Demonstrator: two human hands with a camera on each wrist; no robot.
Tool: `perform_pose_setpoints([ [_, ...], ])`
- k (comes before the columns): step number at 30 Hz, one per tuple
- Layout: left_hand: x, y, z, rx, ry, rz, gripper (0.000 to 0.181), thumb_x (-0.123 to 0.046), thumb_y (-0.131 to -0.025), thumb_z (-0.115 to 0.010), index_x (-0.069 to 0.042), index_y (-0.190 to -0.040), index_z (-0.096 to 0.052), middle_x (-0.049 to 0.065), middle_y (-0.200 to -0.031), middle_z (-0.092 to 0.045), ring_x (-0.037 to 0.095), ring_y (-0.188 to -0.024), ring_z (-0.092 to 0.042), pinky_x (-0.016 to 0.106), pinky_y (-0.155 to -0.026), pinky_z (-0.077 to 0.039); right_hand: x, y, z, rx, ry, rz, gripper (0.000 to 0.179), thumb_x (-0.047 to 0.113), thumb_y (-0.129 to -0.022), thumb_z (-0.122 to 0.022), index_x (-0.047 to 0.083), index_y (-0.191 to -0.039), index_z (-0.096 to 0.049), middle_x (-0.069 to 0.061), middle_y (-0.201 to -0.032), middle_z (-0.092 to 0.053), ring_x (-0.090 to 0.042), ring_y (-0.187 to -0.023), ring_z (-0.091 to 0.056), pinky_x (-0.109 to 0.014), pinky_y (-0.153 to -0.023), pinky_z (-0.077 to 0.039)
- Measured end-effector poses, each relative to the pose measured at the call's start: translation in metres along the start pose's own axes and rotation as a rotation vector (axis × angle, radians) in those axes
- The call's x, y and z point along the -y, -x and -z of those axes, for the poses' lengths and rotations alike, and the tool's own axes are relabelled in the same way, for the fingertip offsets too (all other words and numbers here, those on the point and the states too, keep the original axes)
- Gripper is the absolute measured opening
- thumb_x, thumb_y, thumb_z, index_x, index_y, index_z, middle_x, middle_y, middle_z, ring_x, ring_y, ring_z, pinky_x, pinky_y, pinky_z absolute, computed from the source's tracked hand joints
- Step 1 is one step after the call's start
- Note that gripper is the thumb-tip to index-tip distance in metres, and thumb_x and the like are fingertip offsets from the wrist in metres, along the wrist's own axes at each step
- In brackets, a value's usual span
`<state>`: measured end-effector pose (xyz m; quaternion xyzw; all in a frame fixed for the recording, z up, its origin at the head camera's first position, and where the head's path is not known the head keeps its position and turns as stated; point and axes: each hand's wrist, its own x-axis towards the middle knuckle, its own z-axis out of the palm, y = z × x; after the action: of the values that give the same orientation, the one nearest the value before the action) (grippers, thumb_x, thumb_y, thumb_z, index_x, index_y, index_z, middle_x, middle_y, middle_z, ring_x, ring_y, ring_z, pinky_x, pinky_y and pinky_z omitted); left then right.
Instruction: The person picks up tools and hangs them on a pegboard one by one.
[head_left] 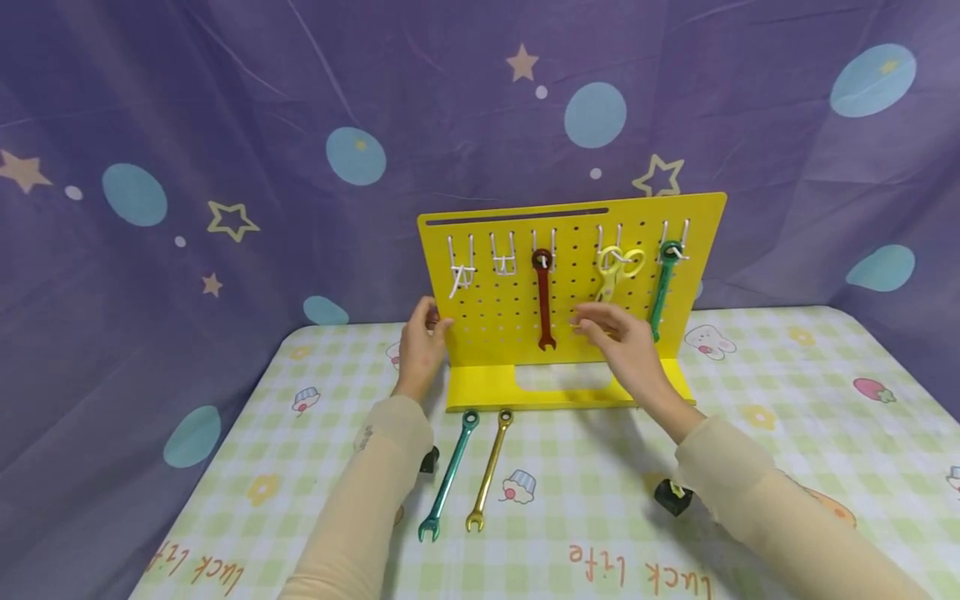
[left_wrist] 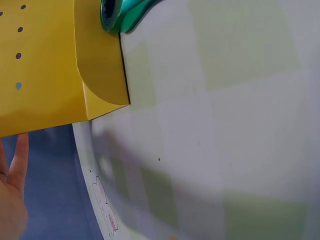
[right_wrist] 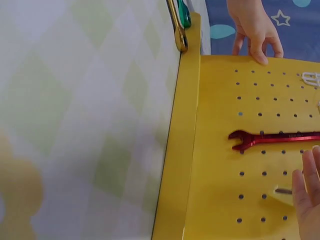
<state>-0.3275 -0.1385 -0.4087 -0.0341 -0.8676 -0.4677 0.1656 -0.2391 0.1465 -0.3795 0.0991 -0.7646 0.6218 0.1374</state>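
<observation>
My left hand (head_left: 422, 346) grips the left edge of a yellow pegboard (head_left: 480, 383), its thumb at the front and the other fingers behind. In front of the blades of the yellow scissors (head_left: 608, 282) is my right hand (head_left: 618, 342), its fingers fairly straight in the right wrist view. The scissors hang on a white hook, and their tip (right_wrist: 283, 191) shows past my fingertips; contact is unclear. A red wrench (head_left: 545, 304) hangs to their left, a green wrench (head_left: 662, 292) to their right. Two white hooks (head_left: 504, 265) at the left of the board carry no tool.
A teal wrench (head_left: 448, 479) and a gold wrench (head_left: 491, 471) lie on the checkered tablecloth (head_left: 570, 500) before the board. One small black object (head_left: 672, 497) sits near my right forearm, another (head_left: 429, 460) beside my left sleeve. A purple curtain (head_left: 465, 100) hangs behind.
</observation>
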Motion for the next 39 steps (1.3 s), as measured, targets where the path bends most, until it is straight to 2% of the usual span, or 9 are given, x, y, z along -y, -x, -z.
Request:
perform_pose_setpoints([
  [8,-0.001,0.0,0.001,-0.006,-0.009,0.0,0.016,-0.016,-0.098,-0.064,-0.012,-0.109,-0.055,0.01,-0.102,-0.061,0.027,-0.098,-0.057,0.041,-0.086,-0.047,-0.006,0.005,0.022,-0.051,0.013,0.054,0.03,0.015,-0.101,-0.059,-0.004,-0.124,-0.062,-0.022,-0.116,-0.067,-0.008,-0.091,-0.067,-0.024,-0.08,-0.054],
  [11,0.0,0.0,0.001,0.0,-0.01,-0.008,0.015,-0.016,-0.098,-0.063,-0.011,-0.108,-0.054,0.01,-0.101,-0.06,0.027,-0.097,-0.056,0.041,-0.086,-0.047,-0.01,0.007,0.032,-0.081,0.031,0.074,0.031,0.015,-0.101,-0.059,-0.006,-0.123,-0.061,-0.015,-0.112,-0.07,-0.007,-0.091,-0.067,-0.022,-0.078,-0.054],
  [15,-0.001,0.0,0.001,0.004,-0.007,-0.01,0.014,-0.015,-0.098,-0.063,-0.011,-0.107,-0.054,0.01,-0.101,-0.06,0.027,-0.097,-0.056,0.041,-0.087,-0.046,-0.015,0.009,0.044,-0.096,0.044,0.106,0.032,0.013,-0.1,-0.059,-0.009,-0.123,-0.06,0.002,-0.105,-0.072,-0.004,-0.089,-0.067,-0.02,-0.076,-0.054],
  [18,-0.001,0.0,0.0,0.009,-0.006,-0.009,0.014,-0.016,-0.098,-0.062,-0.011,-0.108,-0.054,0.011,-0.102,-0.061,0.028,-0.098,-0.056,0.042,-0.088,-0.046,-0.018,0.01,0.051,-0.1,0.059,0.117,0.031,0.012,-0.1,-0.06,-0.008,-0.124,-0.06,0.007,-0.104,-0.072,-0.003,-0.089,-0.068,-0.02,-0.076,-0.054],
  [27,-0.001,0.0,-0.001,0.016,-0.012,-0.009,0.014,-0.015,-0.098,-0.062,-0.01,-0.108,-0.054,0.011,-0.103,-0.061,0.028,-0.1,-0.056,0.043,-0.09,-0.047,-0.026,0.013,0.076,-0.138,0.118,0.074,0.033,0.016,-0.1,-0.061,-0.006,-0.125,-0.061,0.008,-0.105,-0.072,-0.006,-0.091,-0.068,-0.018,-0.076,-0.053],
  [34,0.0,0.0,0.001,0.032,-0.011,-0.025,0.013,-0.015,-0.098,-0.062,-0.009,-0.108,-0.054,0.011,-0.103,-0.061,0.028,-0.101,-0.056,0.043,-0.091,-0.046,-0.032,0.011,0.093,-0.167,0.173,0.064,0.031,0.014,-0.099,-0.061,-0.005,-0.124,-0.061,0.01,-0.103,-0.071,-0.002,-0.088,-0.068,-0.014,-0.072,-0.052],
  [39,0.001,0.001,0.003,0.045,-0.001,-0.046,0.012,-0.015,-0.099,-0.061,-0.009,-0.107,-0.054,0.012,-0.102,-0.06,0.029,-0.101,-0.056,0.043,-0.091,-0.046,-0.031,0.009,0.107,-0.17,0.237,-0.008,0.036,0.023,-0.099,-0.062,-0.002,-0.125,-0.062,0.014,-0.1,-0.071,-0.001,-0.085,-0.066,-0.014,-0.067,-0.051],
])
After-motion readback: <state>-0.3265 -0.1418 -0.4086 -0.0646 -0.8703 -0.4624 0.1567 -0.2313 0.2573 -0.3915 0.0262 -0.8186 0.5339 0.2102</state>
